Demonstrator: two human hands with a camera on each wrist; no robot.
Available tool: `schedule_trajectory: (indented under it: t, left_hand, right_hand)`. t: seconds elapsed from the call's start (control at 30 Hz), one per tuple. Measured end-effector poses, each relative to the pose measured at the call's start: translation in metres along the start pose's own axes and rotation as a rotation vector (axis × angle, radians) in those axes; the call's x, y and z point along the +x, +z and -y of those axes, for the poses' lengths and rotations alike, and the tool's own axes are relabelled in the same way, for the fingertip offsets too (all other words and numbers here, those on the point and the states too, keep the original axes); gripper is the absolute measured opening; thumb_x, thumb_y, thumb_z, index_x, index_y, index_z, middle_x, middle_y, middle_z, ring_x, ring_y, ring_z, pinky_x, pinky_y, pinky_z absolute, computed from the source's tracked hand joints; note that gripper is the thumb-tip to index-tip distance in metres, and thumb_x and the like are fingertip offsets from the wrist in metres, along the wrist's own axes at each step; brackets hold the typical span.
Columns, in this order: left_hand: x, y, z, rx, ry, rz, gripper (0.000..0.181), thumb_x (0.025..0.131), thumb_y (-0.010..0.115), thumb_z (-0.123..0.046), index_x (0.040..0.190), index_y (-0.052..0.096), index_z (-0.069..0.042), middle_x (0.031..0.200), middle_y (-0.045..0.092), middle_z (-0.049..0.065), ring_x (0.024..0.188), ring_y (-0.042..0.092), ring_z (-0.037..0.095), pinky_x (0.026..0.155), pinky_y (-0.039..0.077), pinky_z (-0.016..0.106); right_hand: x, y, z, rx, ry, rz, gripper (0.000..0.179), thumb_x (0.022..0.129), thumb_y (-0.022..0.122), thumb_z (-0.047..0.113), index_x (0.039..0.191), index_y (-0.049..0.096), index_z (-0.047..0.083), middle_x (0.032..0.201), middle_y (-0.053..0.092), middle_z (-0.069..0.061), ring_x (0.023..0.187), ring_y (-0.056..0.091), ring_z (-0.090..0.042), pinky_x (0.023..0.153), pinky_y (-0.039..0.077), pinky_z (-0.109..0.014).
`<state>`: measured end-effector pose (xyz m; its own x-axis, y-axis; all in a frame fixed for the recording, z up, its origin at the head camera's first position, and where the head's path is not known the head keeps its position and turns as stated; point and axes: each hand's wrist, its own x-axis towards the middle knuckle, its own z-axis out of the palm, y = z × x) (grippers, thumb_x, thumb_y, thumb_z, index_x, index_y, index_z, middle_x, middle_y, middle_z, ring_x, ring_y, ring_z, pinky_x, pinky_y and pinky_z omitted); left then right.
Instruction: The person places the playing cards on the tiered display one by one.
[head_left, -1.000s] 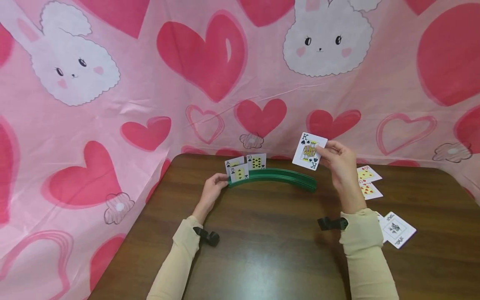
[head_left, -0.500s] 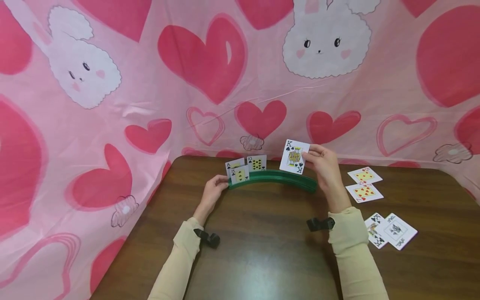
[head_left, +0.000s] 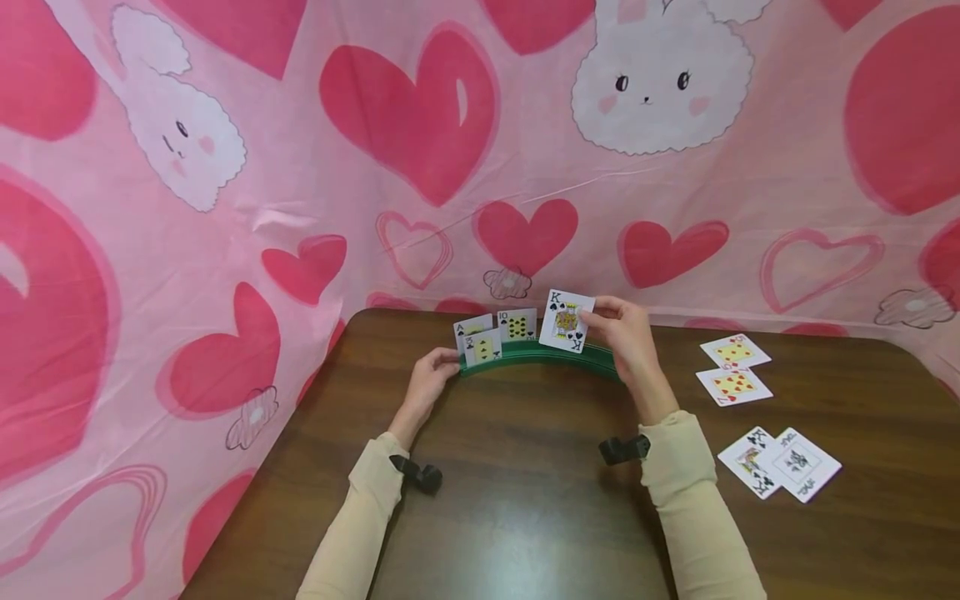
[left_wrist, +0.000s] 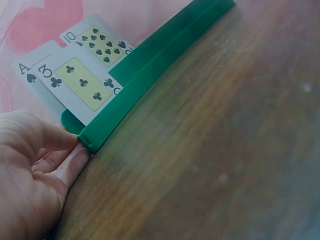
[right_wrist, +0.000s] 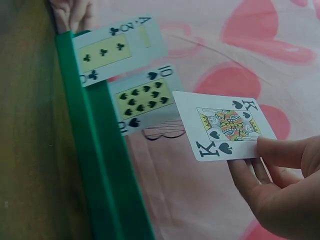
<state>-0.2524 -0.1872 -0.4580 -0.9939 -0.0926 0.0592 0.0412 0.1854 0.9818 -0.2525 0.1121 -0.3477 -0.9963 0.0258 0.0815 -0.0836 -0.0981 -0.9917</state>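
Note:
A curved green card holder (head_left: 517, 353) stands on the table, with an ace of spades (left_wrist: 31, 78), a three of clubs (left_wrist: 82, 82) and a ten of spades (left_wrist: 101, 47) upright in its left part. The three overlaps the ace in front. My left hand (head_left: 431, 380) pinches the holder's left end between thumb and fingers. Between thumb and fingertips, my right hand (head_left: 628, 337) holds a king of spades (right_wrist: 227, 127) by its right side, face toward me. In the head view the king hangs in front of the holder's middle, just right of the ten.
Right of the holder, two red-suited cards (head_left: 735, 387) lie face up on the wooden table (head_left: 525, 500). Nearer, a king of clubs (head_left: 742, 467) is partly under a joker (head_left: 801, 465). A pink cloth (head_left: 420, 108) with hearts and rabbits hangs behind the table.
My right hand has carried the king of spades left and down, close to the ten. The red-suited cards and king of clubs show fully from behind the arm. My left hand stays put.

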Motion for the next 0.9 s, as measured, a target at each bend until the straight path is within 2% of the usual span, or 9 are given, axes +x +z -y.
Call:
schedule_trajectory:
  t: [0.33,0.53,0.6,0.77,0.83,0.9]
  left_hand:
    - [0.003,0.000,-0.003,0.005,0.015,-0.008,0.017,0.083,0.057,-0.003,0.099,0.061,-0.003,0.102,0.061,0.011,0.092,0.055,0.017,0.080,0.043,0.031]
    - [0.002,0.000,0.000,0.003,0.002,0.009,0.017,0.083,0.057,-0.002,0.100,0.060,-0.002,0.103,0.060,0.011,0.093,0.055,0.017,0.081,0.043,0.030]
    - [0.002,0.000,0.001,0.005,-0.001,0.011,0.017,0.083,0.056,-0.003,0.100,0.060,-0.002,0.104,0.060,0.011,0.093,0.055,0.018,0.081,0.043,0.031]
    - [0.003,0.001,0.003,0.012,0.000,0.007,0.017,0.083,0.057,-0.003,0.099,0.060,-0.003,0.103,0.060,0.010,0.094,0.054,0.017,0.080,0.043,0.030]
    - [0.004,0.001,0.003,0.011,0.003,0.009,0.017,0.083,0.057,-0.002,0.099,0.060,-0.002,0.103,0.060,0.010,0.094,0.054,0.017,0.080,0.043,0.030]
    - [0.004,0.001,0.004,0.007,0.004,0.011,0.017,0.083,0.057,-0.002,0.099,0.060,-0.003,0.103,0.060,0.010,0.094,0.054,0.017,0.080,0.043,0.030]
  right_hand:
    - [0.009,0.010,-0.019,-0.113,-0.004,-0.035,0.034,0.077,0.068,0.014,0.106,0.060,-0.001,0.095,0.064,-0.008,0.080,0.059,-0.017,0.073,0.049,-0.031]
    - [0.016,0.016,-0.042,-0.027,0.000,-0.012,0.030,0.075,0.069,0.012,0.101,0.062,0.001,0.095,0.064,-0.013,0.081,0.061,-0.019,0.073,0.049,-0.035]
    - [0.028,0.012,-0.064,0.026,-0.022,0.017,0.029,0.073,0.072,0.014,0.099,0.064,0.004,0.094,0.065,-0.010,0.080,0.061,-0.018,0.070,0.050,-0.032]
    - [0.025,0.015,-0.063,-0.024,-0.004,0.018,0.031,0.074,0.071,0.015,0.100,0.063,0.001,0.094,0.063,-0.010,0.081,0.060,-0.016,0.073,0.049,-0.031]
    - [0.015,0.021,-0.046,-0.080,0.033,-0.002,0.031,0.076,0.069,0.014,0.101,0.062,-0.002,0.094,0.063,-0.010,0.082,0.059,-0.017,0.076,0.048,-0.031]
    - [0.014,0.022,-0.048,-0.087,0.034,0.007,0.030,0.076,0.069,0.015,0.099,0.062,-0.001,0.092,0.063,-0.008,0.080,0.059,-0.016,0.074,0.049,-0.029]
